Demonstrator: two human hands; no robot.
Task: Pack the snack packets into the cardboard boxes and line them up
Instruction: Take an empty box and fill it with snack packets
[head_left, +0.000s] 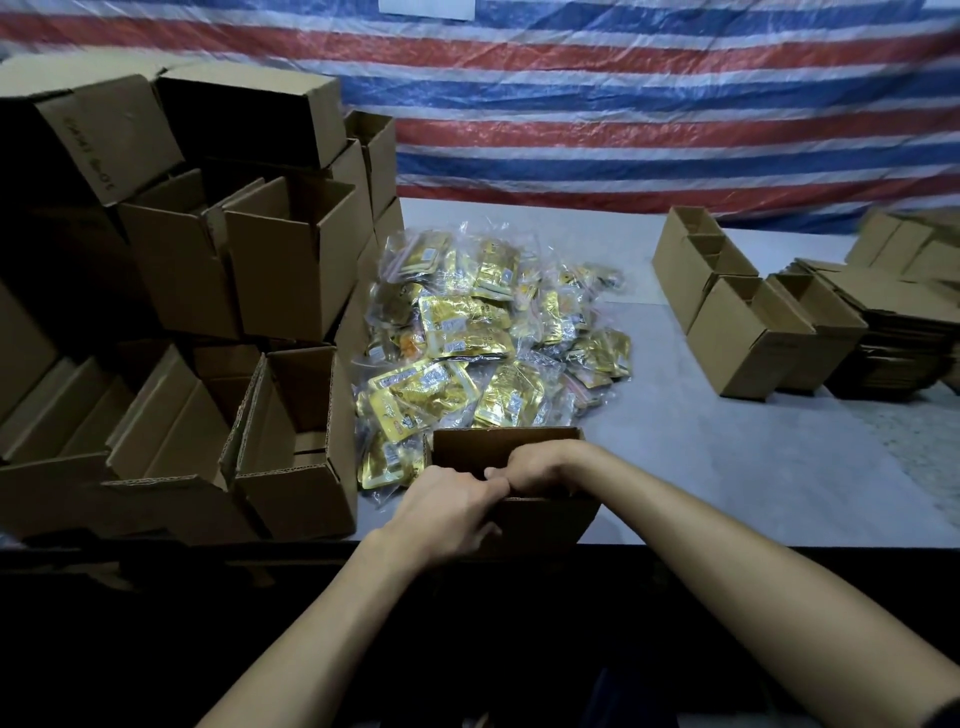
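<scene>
The cardboard box (506, 451) I'm working on stands open-topped at the near edge of the table (727, 467), right in front of me. My left hand (447, 512) grips its near wall at the left corner, fingers curled round the rim. My right hand (540, 467) is bent over the same rim from the other side, knuckles up, its thumb side touching my left hand; its fingers dip down into the box, where I cannot see them, so I cannot tell whether they are closed on anything. The inside of the box is dark, and I can't make out what lies in it. Just behind the box, touching its far wall, is the heap of snack packets (483, 332), gold foil in clear wrappers (a few spill past the box's left corner). To my left, empty boxes (275, 260) are stacked in a loose pile, some upright and some tipped on their sides, and the nearest stands just beside the heap. Well off to the right, a short row of open boxes (748, 338) stands on the table, and next to it a stack of flattened cardboard (893, 332). Behind the table hangs a tarp (623, 104) striped red, white and blue.
</scene>
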